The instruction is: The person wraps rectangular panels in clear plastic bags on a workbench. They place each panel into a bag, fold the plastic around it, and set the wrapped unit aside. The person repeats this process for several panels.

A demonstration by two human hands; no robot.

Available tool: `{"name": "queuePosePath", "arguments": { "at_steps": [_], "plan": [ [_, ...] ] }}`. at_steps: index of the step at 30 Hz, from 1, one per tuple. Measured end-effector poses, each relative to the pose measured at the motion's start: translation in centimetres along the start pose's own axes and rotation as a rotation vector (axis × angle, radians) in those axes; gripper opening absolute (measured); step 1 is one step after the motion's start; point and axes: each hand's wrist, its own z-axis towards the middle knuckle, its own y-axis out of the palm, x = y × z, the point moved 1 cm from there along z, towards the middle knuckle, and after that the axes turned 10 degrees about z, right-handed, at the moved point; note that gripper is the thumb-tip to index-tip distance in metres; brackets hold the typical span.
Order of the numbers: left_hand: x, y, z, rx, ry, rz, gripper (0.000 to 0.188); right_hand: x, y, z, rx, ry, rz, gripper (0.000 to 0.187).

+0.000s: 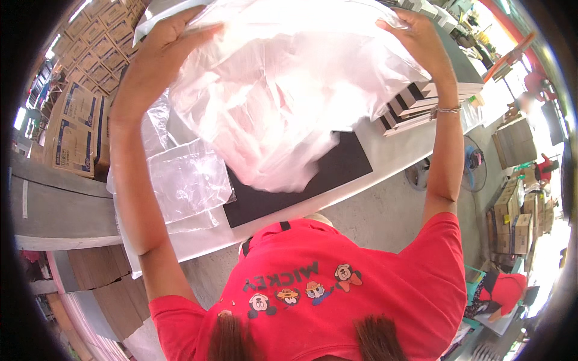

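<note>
1. The left hand (165, 36) is closed on one upper corner of a clear plastic bag (283, 90), lifted above the white table (391, 156).
2. The right hand (415, 33) pinches the opposite corner.
3. The bag hangs over a black mat (337, 171) on the table.
4. Flat plastic bags (186, 180) lie beside the mat; stacked black-and-white items, possibly boxes (415, 102), sit at its far side.

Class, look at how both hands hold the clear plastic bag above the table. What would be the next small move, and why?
Probably lower the plastic bag onto the black sheet. The left hand and right hand grip its upper corners, arms stretched out, and the bag hangs bunched with its bottom end just reaching the sheet on the white table, so easing it down seems the natural step.
</note>
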Motion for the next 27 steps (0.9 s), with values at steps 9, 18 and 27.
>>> {"name": "queuePosePath", "arguments": {
  "at_steps": [9,18,27],
  "plan": [
    [2.6,-6.0,-1.9,0.168,-0.298,0.062,0.072,0.0,-11.9,1.4,-0.237,0.254,0.261,0.048],
    [-7.3,2.0,-0.2,-0.169,-0.534,0.073,0.085,1.5,-1.1,7.3,-0.712,0.285,-0.158,0.059],
    [-23.8,25.1,-1.3,-0.546,-0.552,-0.163,0.053,20.7,26.7,-1.9,-0.631,0.317,-0.304,0.049]
  ]
}}
